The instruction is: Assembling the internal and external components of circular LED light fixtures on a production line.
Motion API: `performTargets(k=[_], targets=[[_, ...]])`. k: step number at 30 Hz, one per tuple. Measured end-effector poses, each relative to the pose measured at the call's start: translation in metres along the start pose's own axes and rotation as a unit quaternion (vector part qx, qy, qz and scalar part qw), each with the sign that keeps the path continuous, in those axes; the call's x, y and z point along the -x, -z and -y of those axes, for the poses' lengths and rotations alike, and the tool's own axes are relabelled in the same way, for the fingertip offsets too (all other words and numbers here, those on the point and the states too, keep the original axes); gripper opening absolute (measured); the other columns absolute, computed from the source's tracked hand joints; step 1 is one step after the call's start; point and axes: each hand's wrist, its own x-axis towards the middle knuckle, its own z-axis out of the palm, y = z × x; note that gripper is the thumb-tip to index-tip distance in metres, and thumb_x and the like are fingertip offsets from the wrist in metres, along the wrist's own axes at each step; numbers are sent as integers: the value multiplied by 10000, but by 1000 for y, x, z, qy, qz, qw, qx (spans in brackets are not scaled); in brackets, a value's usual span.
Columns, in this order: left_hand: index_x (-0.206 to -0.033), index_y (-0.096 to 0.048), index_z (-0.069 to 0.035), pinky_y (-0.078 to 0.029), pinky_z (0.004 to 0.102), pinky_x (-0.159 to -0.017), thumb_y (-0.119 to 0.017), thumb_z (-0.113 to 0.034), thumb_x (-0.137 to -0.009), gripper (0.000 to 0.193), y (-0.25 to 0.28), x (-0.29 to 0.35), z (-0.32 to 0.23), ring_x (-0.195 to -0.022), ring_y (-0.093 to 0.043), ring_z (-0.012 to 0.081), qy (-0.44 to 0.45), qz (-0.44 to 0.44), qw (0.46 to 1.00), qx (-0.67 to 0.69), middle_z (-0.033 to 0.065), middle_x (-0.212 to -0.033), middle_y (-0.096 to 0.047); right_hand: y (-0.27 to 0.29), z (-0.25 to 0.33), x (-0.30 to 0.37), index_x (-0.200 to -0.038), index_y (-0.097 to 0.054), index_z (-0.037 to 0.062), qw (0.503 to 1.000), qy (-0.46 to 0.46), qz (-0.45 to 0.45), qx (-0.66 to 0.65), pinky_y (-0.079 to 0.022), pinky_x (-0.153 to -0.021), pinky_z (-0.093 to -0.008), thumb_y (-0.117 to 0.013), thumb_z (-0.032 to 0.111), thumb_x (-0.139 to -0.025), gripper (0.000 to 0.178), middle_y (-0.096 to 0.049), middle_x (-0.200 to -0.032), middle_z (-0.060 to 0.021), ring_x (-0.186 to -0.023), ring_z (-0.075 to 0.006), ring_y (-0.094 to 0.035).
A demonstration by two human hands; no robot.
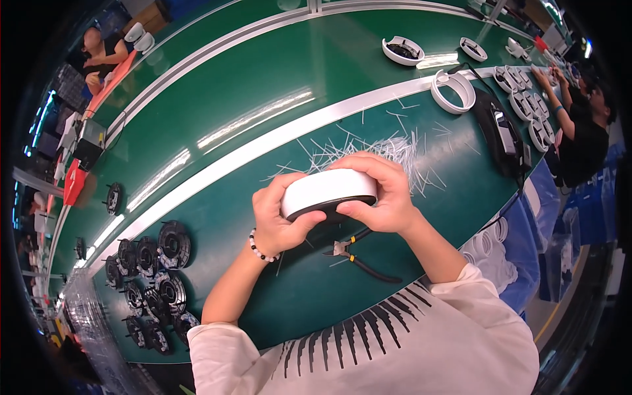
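My left hand [273, 214] and my right hand [392, 194] grip a round white housing [329, 189] from both sides, above the green bench. Its dark underside shows along the lower edge, where both thumbs press. The fingers wrap over the white shell. Just below the hands lies a pair of cutting pliers [343, 249] with black and yellow handles, its jaws toward the left. Behind the housing, a loose heap of thin white plastic strips [398, 153] spreads over the bench, partly hidden by my right hand.
Several black round parts [158, 303] sit at the lower left. Beyond the strips stand a white ring [453, 92], a black device [501, 135] and several white rings [526, 102]. A white shell with a black inside [403, 51] rests on the conveyor [263, 79]. Other people work on both sides.
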Motion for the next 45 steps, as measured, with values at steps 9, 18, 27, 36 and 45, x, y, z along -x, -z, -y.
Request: performTargets(k=[9,18,27,36,45], targets=[[-880,-547,18,-455,237,-549,-736,-252,-627,415,4,-2,-11,-606,-606,173,-20,-57,997,-44,112,-701,-601,-14,10,-6,-887,-599,-6,998,12,-42,48,-451,-566,-256,-745,141,-589,363,-601,-742,-118,-630,-202,-588],[-1009,-441,40,-411,233,-723,-613,-434,-766,559,1,2,3,-816,-509,110,70,-201,965,151,69,-896,-550,-20,-7,1,-1154,-442,-31,943,-193,-87,-257,-416,-845,-272,-700,63,-691,538,-539,-1046,-83,-946,-145,-526],[-1167,-429,26,-373,326,-902,-705,-175,-669,603,9,-12,7,-1025,-513,240,30,-24,991,128,160,-1165,-489,11,10,-19,-1009,-565,2,993,-73,51,76,-443,-673,-272,-715,38,-579,456,-591,-884,-109,-783,-191,-571],[-956,-493,33,-444,235,-672,-709,-399,-686,554,12,6,4,-765,-551,115,56,-81,989,111,96,-842,-575,0,4,-12,-991,-591,31,997,-41,-6,-58,-449,-623,-289,-745,99,-571,452,-586,-803,-103,-701,-210,-564],[-980,-448,8,-460,407,-792,-637,-387,-749,495,0,-1,24,-830,-565,260,-72,-82,987,118,172,-881,-569,6,7,-12,-963,-605,24,999,-13,27,27,-454,-622,-285,-742,104,-568,425,-594,-798,-96,-699,-215,-569]])
